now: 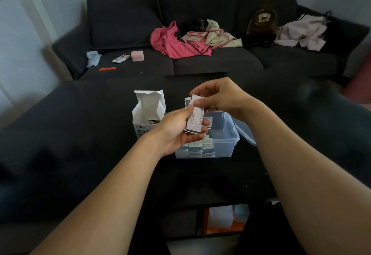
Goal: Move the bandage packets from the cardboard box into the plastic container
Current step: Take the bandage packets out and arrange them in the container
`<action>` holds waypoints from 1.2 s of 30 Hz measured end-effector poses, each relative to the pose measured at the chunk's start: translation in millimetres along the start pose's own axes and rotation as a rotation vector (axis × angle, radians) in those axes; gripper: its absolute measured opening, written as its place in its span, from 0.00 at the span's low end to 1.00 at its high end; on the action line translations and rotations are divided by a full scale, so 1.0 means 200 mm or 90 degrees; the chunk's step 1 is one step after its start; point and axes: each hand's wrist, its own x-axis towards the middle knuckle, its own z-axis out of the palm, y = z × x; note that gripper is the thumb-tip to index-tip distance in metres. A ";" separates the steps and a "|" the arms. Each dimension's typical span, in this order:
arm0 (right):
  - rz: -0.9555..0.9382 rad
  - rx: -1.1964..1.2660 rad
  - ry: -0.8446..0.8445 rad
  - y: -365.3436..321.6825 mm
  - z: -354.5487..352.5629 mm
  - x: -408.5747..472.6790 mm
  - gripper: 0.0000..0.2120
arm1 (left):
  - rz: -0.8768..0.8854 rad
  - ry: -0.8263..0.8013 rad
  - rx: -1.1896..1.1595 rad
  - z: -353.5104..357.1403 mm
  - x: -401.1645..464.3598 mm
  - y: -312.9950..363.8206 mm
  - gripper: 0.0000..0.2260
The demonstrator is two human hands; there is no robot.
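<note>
A white cardboard box (147,114) stands open on the dark table, a few packets showing inside it. To its right sits a clear plastic container (222,140) with several bandage packets standing along its near side. Above the container's left end, my left hand (178,132) holds a small stack of white bandage packets (195,119) from below. My right hand (218,97) pinches the top of the same stack with thumb and fingers.
The container's clear lid (246,129) leans at its right side. Behind the table is a dark sofa (200,60) with pink clothes (176,44), a pink case (137,55), a small carton and a plush toy. An open shelf shows under the table's near edge.
</note>
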 end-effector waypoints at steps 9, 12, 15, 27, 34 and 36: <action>0.070 0.069 0.051 0.01 0.00 0.02 0.20 | 0.063 0.050 -0.047 0.00 0.03 -0.01 0.09; 0.086 0.074 0.044 0.01 0.00 0.02 0.18 | 0.072 0.059 -0.055 -0.01 0.03 -0.01 0.09; 0.081 0.060 0.055 0.00 0.01 0.02 0.16 | 0.059 0.065 -0.056 -0.02 0.03 -0.02 0.06; 0.069 0.150 0.133 -0.01 0.03 0.03 0.09 | -0.049 0.029 -0.232 -0.04 0.02 0.03 0.12; 0.093 0.245 -0.005 -0.03 -0.03 0.00 0.11 | -0.070 0.025 -0.271 -0.04 0.03 0.03 0.11; 0.091 0.189 0.010 -0.02 -0.05 0.01 0.08 | -0.067 0.020 -0.258 -0.04 0.03 0.03 0.13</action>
